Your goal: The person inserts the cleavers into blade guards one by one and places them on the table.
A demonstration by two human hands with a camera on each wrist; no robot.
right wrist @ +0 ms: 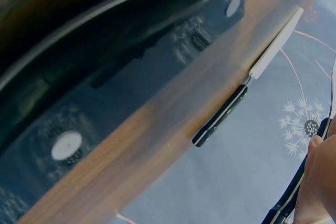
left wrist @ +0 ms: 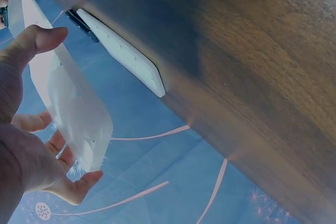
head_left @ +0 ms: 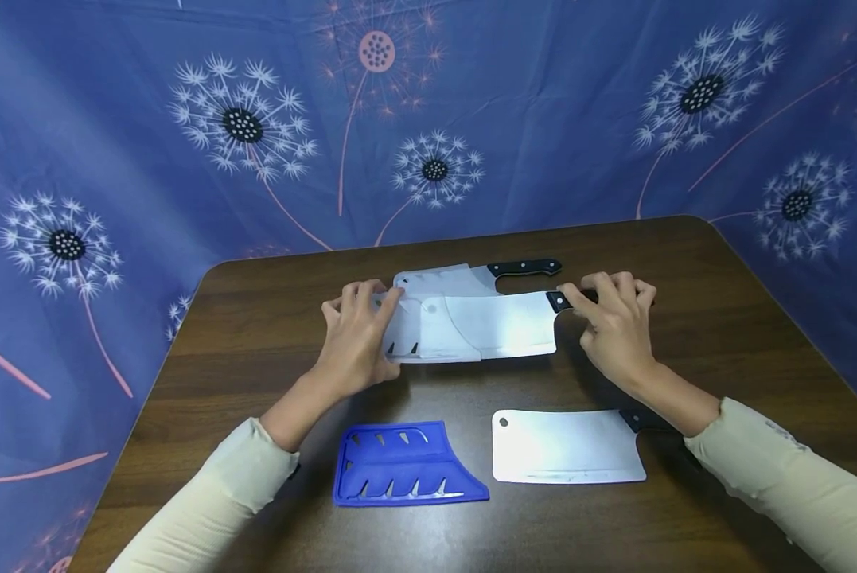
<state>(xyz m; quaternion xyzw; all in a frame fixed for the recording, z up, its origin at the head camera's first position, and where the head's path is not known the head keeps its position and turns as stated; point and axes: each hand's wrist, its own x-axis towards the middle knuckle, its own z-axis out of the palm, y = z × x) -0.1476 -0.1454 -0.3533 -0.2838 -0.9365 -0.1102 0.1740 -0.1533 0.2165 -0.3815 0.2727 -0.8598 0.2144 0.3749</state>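
Above the table, my right hand (head_left: 617,326) grips the black handle of a cleaver (head_left: 520,325), its wide blade pointing left. The front part of that blade sits inside a whitish blade cover (head_left: 438,336). My left hand (head_left: 356,338) holds the cover's left end, with the thumb at the lower edge and fingers at the upper edge. In the left wrist view the cover (left wrist: 73,108) lies between thumb and fingers. The right wrist view shows the right hand (right wrist: 320,182) around the handle (right wrist: 289,195).
Behind lies another knife (head_left: 524,268) in a whitish cover. Nearer me, a blue blade cover (head_left: 399,465) lies left of a bare cleaver (head_left: 564,450), whose handle is partly hidden by my right forearm. The brown table (head_left: 256,318) stands before a blue dandelion-patterned cloth (head_left: 543,119).
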